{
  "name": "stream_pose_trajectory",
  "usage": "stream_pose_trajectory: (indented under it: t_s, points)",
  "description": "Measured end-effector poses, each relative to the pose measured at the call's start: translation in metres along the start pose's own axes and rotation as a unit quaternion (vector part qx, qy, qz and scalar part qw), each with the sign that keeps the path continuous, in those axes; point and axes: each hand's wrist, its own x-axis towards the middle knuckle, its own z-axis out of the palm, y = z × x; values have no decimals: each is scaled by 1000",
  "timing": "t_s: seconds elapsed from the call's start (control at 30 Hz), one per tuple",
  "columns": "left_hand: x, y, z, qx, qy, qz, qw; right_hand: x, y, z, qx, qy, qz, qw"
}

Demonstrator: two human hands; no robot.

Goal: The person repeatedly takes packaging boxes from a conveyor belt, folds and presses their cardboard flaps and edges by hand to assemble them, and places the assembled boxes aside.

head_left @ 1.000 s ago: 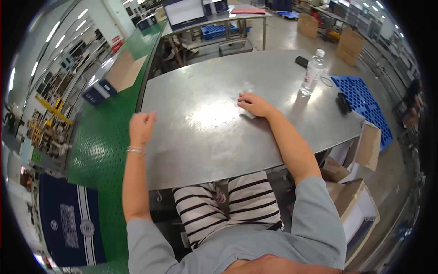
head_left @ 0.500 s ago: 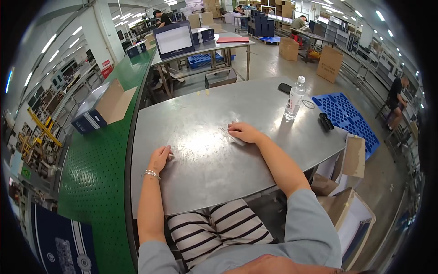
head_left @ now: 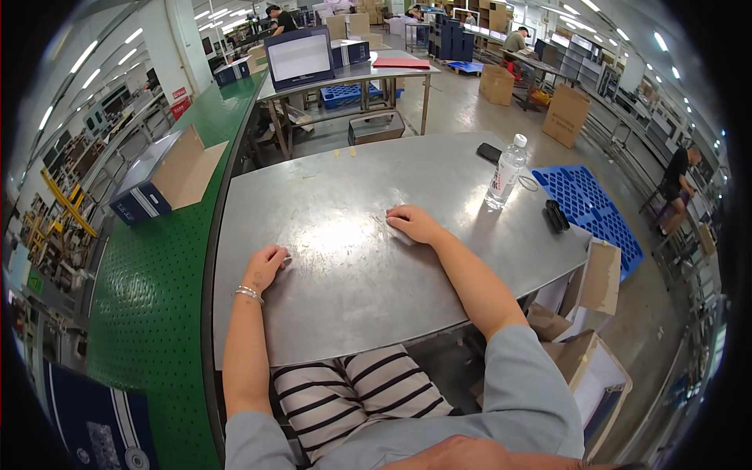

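Note:
My left hand (head_left: 265, 268) rests on the left part of the metal table (head_left: 337, 305), fingers curled in. A tiny pale spot shows at its fingertips, too small to name. My right hand (head_left: 413, 225) lies near the middle of the tabletop, its fingers bent and closed. Under its palm a whitish piece (head_left: 401, 234) peeks out, mostly covered, and its kind is unclear. Beyond that hand, toward the right, stands a clear water bottle (head_left: 504, 176) with a white cap. A black object (head_left: 557, 215) lies close to the right edge.
Left of the table runs a green perforated bench (head_left: 149, 290) bearing an open blue-and-brown box (head_left: 168, 176). A dark flat item (head_left: 489, 152) lies behind the bottle. Opened cartons (head_left: 591, 290) and a blue pallet (head_left: 595, 211) stand at right. Other people work farther off.
The whole view has shifted slightly as my head moved. Both hands stay at nearly the same places on the table, with the left fingers turned slightly.

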Motion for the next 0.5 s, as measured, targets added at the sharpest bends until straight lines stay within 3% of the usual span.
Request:
stream_pose_trajectory:
  t_s: [0.2, 0.27, 0.47, 0.5]
  points:
    - [0, 10, 6, -3, 2, -11, 1000, 5, 8, 0, -129, 7, -101, 986]
    - [3, 7, 10, -5, 5, -10, 1000, 2, -11, -5, -181, -26, -31, 983]
    - [19, 6, 11, 23, 24, -13, 999, 25, 13, -10, -142, -44, -50, 988]
    - [25, 1, 13, 24, 20, 6, 999, 27, 12, -14, -132, -59, -17, 989]
